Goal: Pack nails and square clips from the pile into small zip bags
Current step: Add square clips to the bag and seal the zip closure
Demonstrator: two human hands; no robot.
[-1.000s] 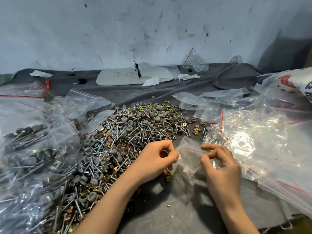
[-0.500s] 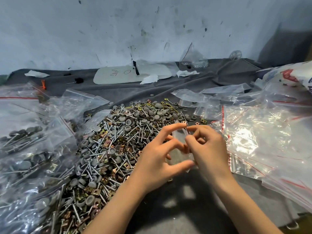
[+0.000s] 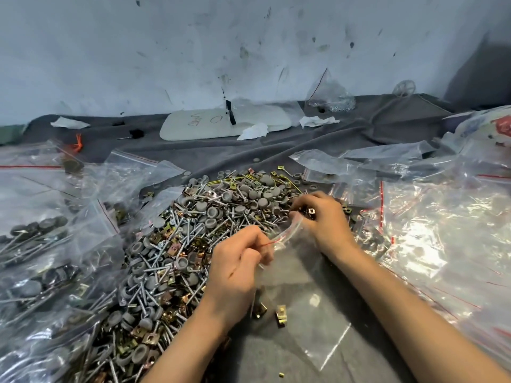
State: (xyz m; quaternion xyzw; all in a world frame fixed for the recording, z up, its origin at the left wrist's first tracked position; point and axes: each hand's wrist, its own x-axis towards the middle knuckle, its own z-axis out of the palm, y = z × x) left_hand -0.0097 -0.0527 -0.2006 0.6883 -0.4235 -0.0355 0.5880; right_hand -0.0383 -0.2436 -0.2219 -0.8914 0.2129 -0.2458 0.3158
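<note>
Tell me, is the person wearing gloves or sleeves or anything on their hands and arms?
No gloves! The left hand and right hand are both bare, with no rings or watch showing. The left forearm and right forearm are bare too, and no sleeve comes into view.

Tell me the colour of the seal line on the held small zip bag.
Red seal line on the clear small zip bag; head view.

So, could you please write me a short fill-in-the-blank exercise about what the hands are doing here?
The left hand pinches the mouth of the small zip bag, whose seal line is ____.
The right hand holds a square ____ at that mouth.
The pile of nails and clips lies on the bag's ____ side.
Missing: red; clip; left.
</note>
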